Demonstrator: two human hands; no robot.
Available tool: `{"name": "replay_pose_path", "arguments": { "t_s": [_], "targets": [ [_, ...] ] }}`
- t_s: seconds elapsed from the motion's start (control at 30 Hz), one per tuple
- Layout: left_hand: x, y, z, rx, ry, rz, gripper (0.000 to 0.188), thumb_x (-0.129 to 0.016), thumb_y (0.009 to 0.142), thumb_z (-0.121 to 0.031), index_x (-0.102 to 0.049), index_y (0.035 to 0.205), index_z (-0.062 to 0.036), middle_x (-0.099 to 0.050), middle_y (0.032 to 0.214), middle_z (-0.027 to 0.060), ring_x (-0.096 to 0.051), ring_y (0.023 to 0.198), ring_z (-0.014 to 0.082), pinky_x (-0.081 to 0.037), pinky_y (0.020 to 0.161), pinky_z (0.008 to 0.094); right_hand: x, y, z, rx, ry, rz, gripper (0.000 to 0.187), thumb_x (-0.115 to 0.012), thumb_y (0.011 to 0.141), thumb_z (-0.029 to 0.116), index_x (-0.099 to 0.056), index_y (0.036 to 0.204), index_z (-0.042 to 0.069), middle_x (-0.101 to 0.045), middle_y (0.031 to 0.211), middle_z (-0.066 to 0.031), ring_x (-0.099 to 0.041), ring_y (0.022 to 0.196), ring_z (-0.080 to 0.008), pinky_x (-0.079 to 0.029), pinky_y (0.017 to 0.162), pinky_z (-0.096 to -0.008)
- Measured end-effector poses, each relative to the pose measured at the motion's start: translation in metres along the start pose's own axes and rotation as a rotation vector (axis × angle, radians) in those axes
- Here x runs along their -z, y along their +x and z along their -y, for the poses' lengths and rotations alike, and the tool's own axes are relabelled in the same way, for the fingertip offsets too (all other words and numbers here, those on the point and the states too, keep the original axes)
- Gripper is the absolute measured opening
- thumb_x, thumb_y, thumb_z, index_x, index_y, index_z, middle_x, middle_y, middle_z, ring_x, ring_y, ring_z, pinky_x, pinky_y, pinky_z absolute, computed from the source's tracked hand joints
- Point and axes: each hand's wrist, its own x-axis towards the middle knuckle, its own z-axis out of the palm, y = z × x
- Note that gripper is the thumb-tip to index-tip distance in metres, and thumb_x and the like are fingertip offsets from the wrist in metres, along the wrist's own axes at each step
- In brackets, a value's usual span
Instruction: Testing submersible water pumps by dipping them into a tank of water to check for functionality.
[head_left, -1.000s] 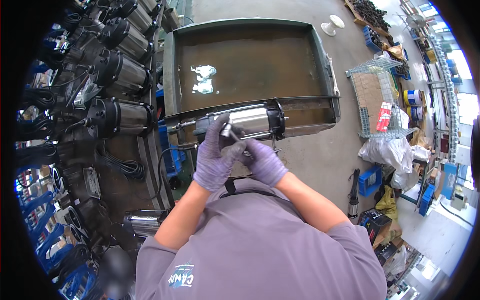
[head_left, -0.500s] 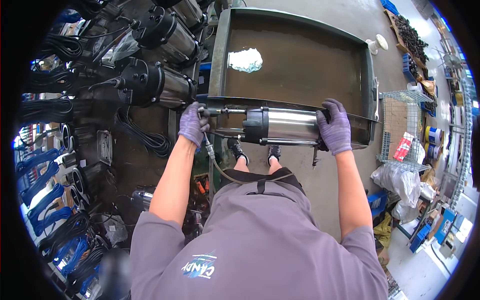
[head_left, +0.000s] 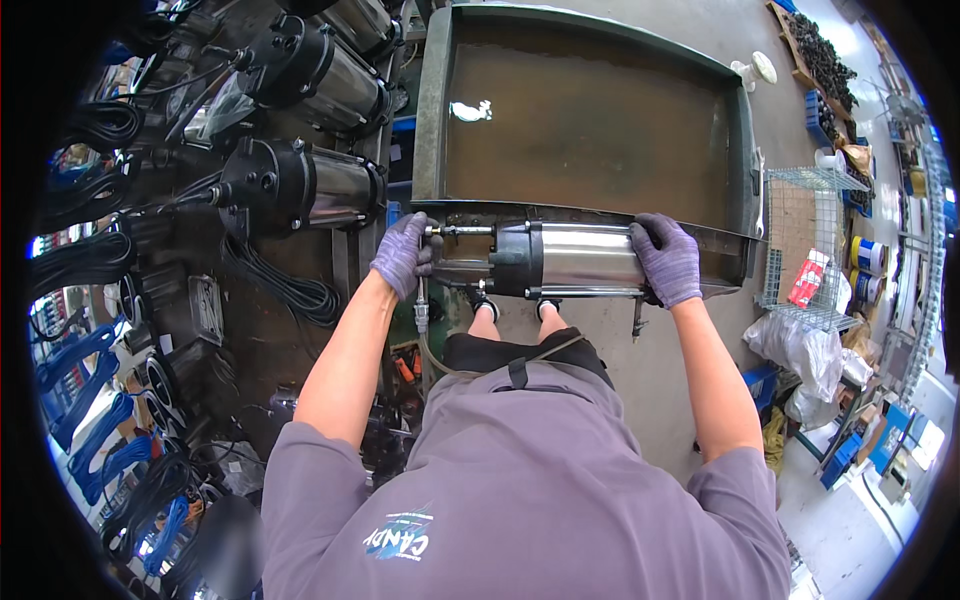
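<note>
A steel-bodied submersible pump [head_left: 590, 254] with black end pieces lies level across the near edge of a water-filled metal tank [head_left: 432, 120]. My gloved right hand [head_left: 668, 258] grips its right end, thumb and fingers spread over the casing. At the opposite end, my gloved left hand [head_left: 402, 256] is curled round the top of a metal hose fitting [head_left: 422, 312], beside the thin rod [head_left: 466, 230] that sticks out of the pump. From that fitting a hose bends down toward my waist. My left fingers partly hide the connection.
Similar steel pumps [head_left: 340, 188] with black ends lie in a row on the left, near coiled black cable [head_left: 300, 290]. A wire basket [head_left: 800, 245] stands right of the tank, above plastic-wrapped goods [head_left: 795, 350]. A spool-shaped white object [head_left: 762, 68] is by the tank's far right corner.
The pump and my left hand sit slightly lower and further right in the picture. The hose fitting hangs more upright, and the bright reflection on the water has shrunk.
</note>
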Motion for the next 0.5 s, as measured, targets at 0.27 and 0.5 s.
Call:
{"name": "replay_pose_path", "arguments": {
  "t_s": [0.27,0.5],
  "targets": [
    [-0.015,-0.006,0.000,-0.004,0.144,-0.113,0.024,-0.051,0.109,-0.036,-0.059,0.110,-0.0141,-0.061,0.074,0.0005,-0.041,0.046,0.0069,-0.032,0.040,0.0240,-0.001,0.000,0.001,-0.020,-0.024,-0.002,0.025,-0.074,0.093,0.025,-0.076,0.105,0.004,-0.073,0.097,-0.0157,-0.071,0.084,-0.0312,-0.057,0.080,-0.0381],
    [-0.014,-0.004,-0.001,0.001,0.208,-0.131,0.022,-0.051,0.110,-0.037,-0.061,0.109,-0.0174,-0.059,0.071,-0.0017,-0.042,0.046,0.0061,-0.034,0.043,0.0250,-0.002,0.000,0.000,0.000,-0.039,-0.029,0.026,-0.075,0.093,0.027,-0.076,0.104,0.004,-0.073,0.097,-0.0162,-0.072,0.083,-0.0314,-0.057,0.079,-0.0392]
  ]
}}
